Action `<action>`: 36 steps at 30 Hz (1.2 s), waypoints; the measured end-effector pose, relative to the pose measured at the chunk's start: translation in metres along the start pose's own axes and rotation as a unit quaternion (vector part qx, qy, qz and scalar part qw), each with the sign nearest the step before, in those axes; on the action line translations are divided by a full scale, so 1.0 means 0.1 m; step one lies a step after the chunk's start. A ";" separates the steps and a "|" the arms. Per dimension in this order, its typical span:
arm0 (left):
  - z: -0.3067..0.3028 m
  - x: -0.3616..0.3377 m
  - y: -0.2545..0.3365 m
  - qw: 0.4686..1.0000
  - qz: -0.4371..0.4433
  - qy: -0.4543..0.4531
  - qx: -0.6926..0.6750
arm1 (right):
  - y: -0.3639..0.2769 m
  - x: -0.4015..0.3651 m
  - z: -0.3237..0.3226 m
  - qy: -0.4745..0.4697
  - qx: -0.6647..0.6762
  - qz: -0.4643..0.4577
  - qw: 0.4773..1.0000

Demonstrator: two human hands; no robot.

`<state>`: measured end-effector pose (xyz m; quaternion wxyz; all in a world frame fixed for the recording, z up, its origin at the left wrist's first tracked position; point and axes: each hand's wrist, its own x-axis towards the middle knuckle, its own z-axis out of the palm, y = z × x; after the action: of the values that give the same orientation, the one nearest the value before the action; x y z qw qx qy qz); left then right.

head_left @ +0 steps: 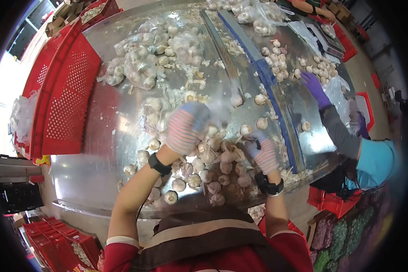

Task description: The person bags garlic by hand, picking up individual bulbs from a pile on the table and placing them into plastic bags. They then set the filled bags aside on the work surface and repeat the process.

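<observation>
Left hand: The person's left hand [188, 128], in a red-and-blue striped glove, is over the far left part of the near garlic pile. It is blurred by motion, so whether its fingers are wide, narrow or holding something cannot be told.
Right hand: The right hand [263, 152], in a matching glove, is at the right side of the same pile, its fingers bent inward near a single bulb [246, 130]. Whether it grips anything cannot be told.
Wrists: A black band [160, 164] circles the left wrist; a bulkier black strap [269, 185] circles the right.
Garlic pile: Loose garlic bulbs [194, 181] lie between and below the hands, spread toward the near edge of the metal table [97, 174].
Bagged garlic: Clear bags of garlic [140, 68] sit together at the far left of the tabletop, with papery skins scattered around them.
Dividers: A narrow metal bar [222, 52] and a blue-edged strip [264, 70] run from the far side toward the near right.
Beyond the strip: More loose bulbs [324, 70] lie at the far right, near a scale [326, 41]. A co-worker's purple-gloved hand [316, 88] reaches toward them.
Left side: A perforated red crate [70, 102] stands tilted at the table's left.
</observation>
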<state>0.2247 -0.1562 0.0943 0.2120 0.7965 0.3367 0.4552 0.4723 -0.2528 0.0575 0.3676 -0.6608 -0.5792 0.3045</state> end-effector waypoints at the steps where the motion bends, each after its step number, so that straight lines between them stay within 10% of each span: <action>1: -0.08 0.07 0.04 1.000 -0.004 -0.003 -0.001 | 0.02 -0.03 -0.03 -0.003 0.000 0.005 1.000; 11: -1.56 0.83 -0.12 0.927 0.206 0.303 0.080 | 0.02 -0.04 0.07 -0.041 -0.066 0.015 0.997; 12: -2.03 0.77 -0.31 0.852 0.110 0.331 -0.390 | 0.05 -0.03 0.09 -0.044 -0.070 0.003 0.997; 13: -2.58 0.84 -0.44 0.942 0.146 0.300 -0.039 | 0.04 -0.01 0.10 -0.044 -0.069 0.003 0.997; 14: -3.14 0.91 -0.56 0.876 0.203 0.320 0.298 | 0.02 0.01 0.11 -0.058 -0.070 0.019 0.996; 15: -3.55 1.05 -0.32 0.686 0.228 0.274 0.634 | 0.00 0.05 0.13 -0.072 -0.070 0.034 0.994; 16: -3.99 1.05 -0.42 0.644 0.220 0.276 0.679 | 0.00 0.09 0.16 -0.073 -0.069 0.035 0.994; 22: -5.78 0.30 -1.32 0.631 -0.057 0.199 0.748 | -0.01 0.52 0.43 -0.133 -0.269 -0.091 0.949; 31: -5.89 -0.19 -1.88 0.674 -0.399 0.031 0.621 | 0.19 1.09 0.95 -0.271 -0.361 -0.055 0.890; 34: -6.04 -0.10 -1.79 0.691 -0.362 0.061 0.623 | 0.36 1.13 0.90 -0.253 -0.206 -0.115 0.938; 36: -6.00 -0.07 -1.62 0.700 -0.271 0.104 0.653 | 0.39 1.05 0.85 -0.228 0.210 0.044 0.950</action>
<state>-0.3543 -0.0318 0.2837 -0.2827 0.5574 0.7707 0.1240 0.4384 -0.1396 -0.0188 0.3429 -0.5062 -0.5406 0.5778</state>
